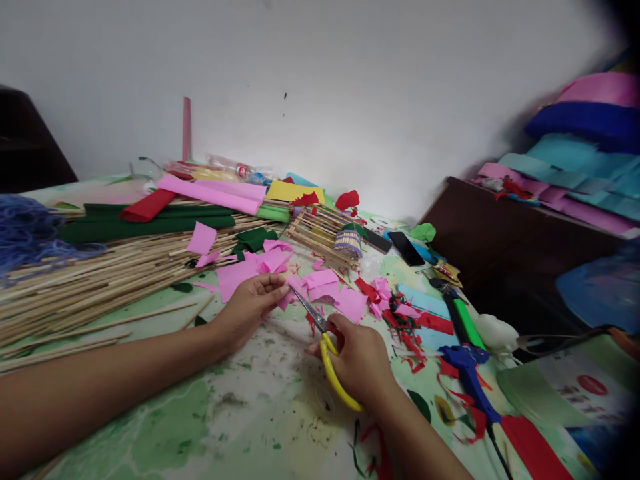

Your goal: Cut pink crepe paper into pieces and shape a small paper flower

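Note:
My left hand [251,303] pinches a small piece of pink paper [289,293] just above the table. My right hand [361,360] grips yellow-handled scissors [330,357], whose blades [307,309] point up and left and meet the pink paper at my left fingertips. More pink paper pieces [330,290] lie just beyond the blades, and a larger pink sheet [239,275] lies behind my left hand.
A long bundle of wooden sticks [100,280] covers the left of the table, with green, red and pink paper rolls [165,213] behind. A blue glue gun [470,373], a green marker [467,323], a black phone [406,248] and red scraps [410,333] lie right. Blue yarn [25,230] sits far left.

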`<action>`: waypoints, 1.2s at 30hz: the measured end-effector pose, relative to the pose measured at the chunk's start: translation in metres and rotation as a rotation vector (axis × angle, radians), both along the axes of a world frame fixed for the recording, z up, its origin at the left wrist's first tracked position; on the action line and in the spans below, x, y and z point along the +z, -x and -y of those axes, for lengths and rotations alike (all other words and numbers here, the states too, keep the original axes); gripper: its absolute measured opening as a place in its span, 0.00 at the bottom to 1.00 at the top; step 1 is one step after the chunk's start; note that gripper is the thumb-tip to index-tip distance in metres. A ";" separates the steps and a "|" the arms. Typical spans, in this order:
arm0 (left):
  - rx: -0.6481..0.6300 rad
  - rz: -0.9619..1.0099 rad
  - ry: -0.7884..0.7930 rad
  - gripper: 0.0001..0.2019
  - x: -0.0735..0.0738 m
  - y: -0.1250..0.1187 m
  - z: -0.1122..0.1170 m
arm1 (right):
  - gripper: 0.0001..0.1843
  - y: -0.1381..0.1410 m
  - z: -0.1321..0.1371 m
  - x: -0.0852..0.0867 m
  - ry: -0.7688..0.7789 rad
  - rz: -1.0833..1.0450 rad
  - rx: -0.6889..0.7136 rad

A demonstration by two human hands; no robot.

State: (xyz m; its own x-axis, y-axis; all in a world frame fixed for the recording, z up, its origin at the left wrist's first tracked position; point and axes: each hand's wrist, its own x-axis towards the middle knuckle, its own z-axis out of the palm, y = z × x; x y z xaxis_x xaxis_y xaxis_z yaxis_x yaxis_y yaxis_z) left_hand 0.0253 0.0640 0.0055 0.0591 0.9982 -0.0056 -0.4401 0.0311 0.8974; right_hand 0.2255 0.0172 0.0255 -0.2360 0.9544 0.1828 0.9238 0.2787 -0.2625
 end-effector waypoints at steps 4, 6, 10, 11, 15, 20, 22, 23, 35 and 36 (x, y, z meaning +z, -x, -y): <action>-0.008 -0.006 0.002 0.09 0.000 -0.001 -0.001 | 0.18 -0.001 -0.001 -0.001 -0.002 -0.005 -0.001; -0.011 -0.017 0.004 0.09 0.000 -0.001 -0.001 | 0.19 -0.001 -0.002 -0.002 0.005 -0.014 0.007; -0.015 -0.041 0.006 0.09 -0.002 -0.001 -0.001 | 0.20 -0.002 -0.001 -0.002 0.024 -0.025 0.018; -0.017 -0.045 0.005 0.09 -0.002 -0.001 -0.001 | 0.20 -0.001 -0.001 -0.002 0.025 -0.024 0.018; -0.020 -0.043 0.002 0.09 -0.003 -0.001 -0.001 | 0.20 -0.001 -0.001 -0.002 0.023 -0.012 0.019; -0.022 -0.040 0.003 0.08 -0.002 -0.001 -0.001 | 0.18 -0.001 0.000 -0.001 0.010 0.016 0.015; -0.020 -0.040 0.003 0.08 -0.001 -0.002 0.000 | 0.18 -0.001 0.001 0.000 0.006 0.023 0.021; -0.019 -0.040 0.003 0.08 0.000 -0.002 0.000 | 0.18 -0.001 0.001 0.000 0.006 0.023 0.023; 0.011 -0.037 -0.004 0.09 0.003 -0.001 0.000 | 0.18 0.000 0.001 0.003 0.054 -0.089 0.022; 0.021 -0.035 -0.013 0.09 0.003 -0.001 0.000 | 0.18 0.000 0.001 0.002 0.057 -0.092 0.023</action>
